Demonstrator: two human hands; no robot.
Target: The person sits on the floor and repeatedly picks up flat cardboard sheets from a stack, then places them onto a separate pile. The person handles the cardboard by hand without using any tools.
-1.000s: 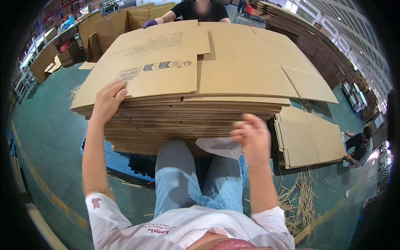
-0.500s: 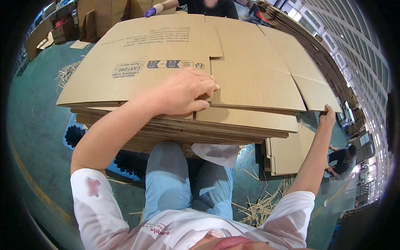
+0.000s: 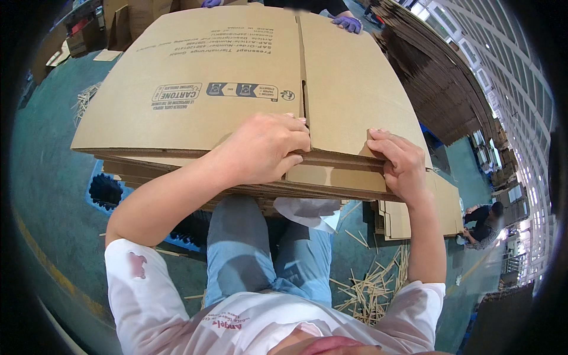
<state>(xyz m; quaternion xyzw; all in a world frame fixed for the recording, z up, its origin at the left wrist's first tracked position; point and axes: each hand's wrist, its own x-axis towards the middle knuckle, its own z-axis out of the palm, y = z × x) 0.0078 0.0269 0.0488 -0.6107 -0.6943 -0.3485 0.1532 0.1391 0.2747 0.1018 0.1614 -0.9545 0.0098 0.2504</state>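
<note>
Left grip [image 3: 266, 147], right grip [image 3: 401, 161] — on folded carton [image 3: 236, 70]

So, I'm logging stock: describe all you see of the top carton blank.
The top carton blank is flat, tan and looks like corrugated cardboard, with dark print on its left panel and a plain right panel. A narrow dark gap runs between them. It lies on a stack of similar sheets. The left hand holds its near edge beside the gap, the right hand farther right; a co-worker's purple glove is at its far edge.
</note>
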